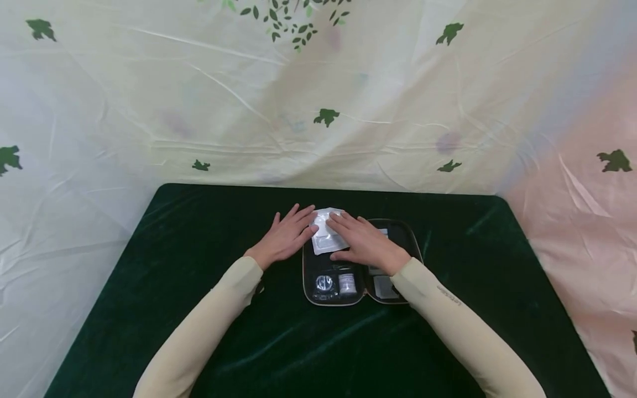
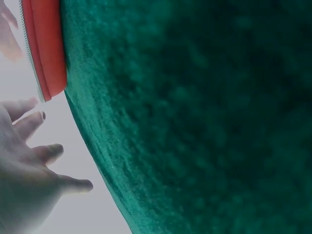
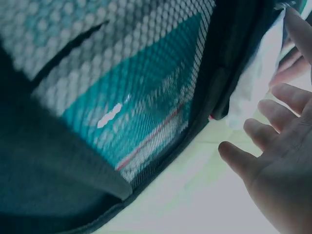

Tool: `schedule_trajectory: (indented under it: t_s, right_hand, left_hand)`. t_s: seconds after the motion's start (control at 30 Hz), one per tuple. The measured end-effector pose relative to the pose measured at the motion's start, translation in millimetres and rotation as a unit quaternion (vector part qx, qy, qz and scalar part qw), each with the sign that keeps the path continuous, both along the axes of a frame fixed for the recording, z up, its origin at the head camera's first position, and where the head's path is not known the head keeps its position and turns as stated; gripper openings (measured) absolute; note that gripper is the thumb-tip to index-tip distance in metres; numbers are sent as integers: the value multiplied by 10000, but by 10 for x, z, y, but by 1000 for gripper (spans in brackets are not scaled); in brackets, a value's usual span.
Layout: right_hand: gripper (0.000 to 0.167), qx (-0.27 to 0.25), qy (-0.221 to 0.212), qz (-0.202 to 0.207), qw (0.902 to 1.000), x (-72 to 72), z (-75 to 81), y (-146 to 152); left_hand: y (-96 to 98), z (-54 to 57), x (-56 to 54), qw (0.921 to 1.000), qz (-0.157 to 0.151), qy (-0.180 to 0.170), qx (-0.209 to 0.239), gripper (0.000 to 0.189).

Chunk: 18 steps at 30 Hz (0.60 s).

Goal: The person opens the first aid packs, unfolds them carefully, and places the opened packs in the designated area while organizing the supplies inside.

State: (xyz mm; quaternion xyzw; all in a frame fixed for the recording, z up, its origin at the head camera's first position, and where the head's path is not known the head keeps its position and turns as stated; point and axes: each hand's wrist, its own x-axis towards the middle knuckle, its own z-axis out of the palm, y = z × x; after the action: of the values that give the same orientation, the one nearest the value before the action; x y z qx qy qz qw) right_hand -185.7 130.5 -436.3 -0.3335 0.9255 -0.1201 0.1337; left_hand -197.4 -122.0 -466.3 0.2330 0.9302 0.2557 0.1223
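Observation:
A white sealed packet (image 1: 325,243) lies over the upper left half of an unfolded black zip case (image 1: 309,287). My left hand (image 1: 283,239) is at the packet's left edge, fingers spread and extended. From the right, my right hand (image 1: 370,244) reaches across the case with its straight fingers on the packet. In the right wrist view, the right hand (image 3: 278,141) has its fingertips near the white packet (image 3: 261,73). A clear-wrapped round item (image 1: 324,283) and a small white labelled bottle (image 1: 347,283) sit in the case's lower left part.
The case's right half has a mesh pocket (image 3: 146,97) with teal and white packets behind it. A grey flat item (image 1: 384,287) lies at its lower end. The case's outside (image 2: 46,48) looks red-orange. Dark green cloth (image 1: 298,354) covers the table; pale patterned fabric (image 1: 239,110) hangs behind.

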Motion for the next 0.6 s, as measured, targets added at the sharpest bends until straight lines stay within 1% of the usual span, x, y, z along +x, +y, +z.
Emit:
schedule_trajectory:
  t_s: [0.1,0.2,0.37,0.6]
  right_hand:
    - [83,119,10,44,9999,-6,-32,-43]
    - [78,214,220,120,9995,25,-37,-78]
    - [64,409,559,377,9969,79,-12,-100]
    - [55,463,712,572,9947,133,-13,-48]
  left_hand:
    - [-1,5,7,10000,17,-16,30,78]
    - [-2,20,21,9999,17,-74,69,78]
    - [-4,28,40,9997,-44,-163,156,80]
    - [-14,3,72,9992,-4,-274,301,81]
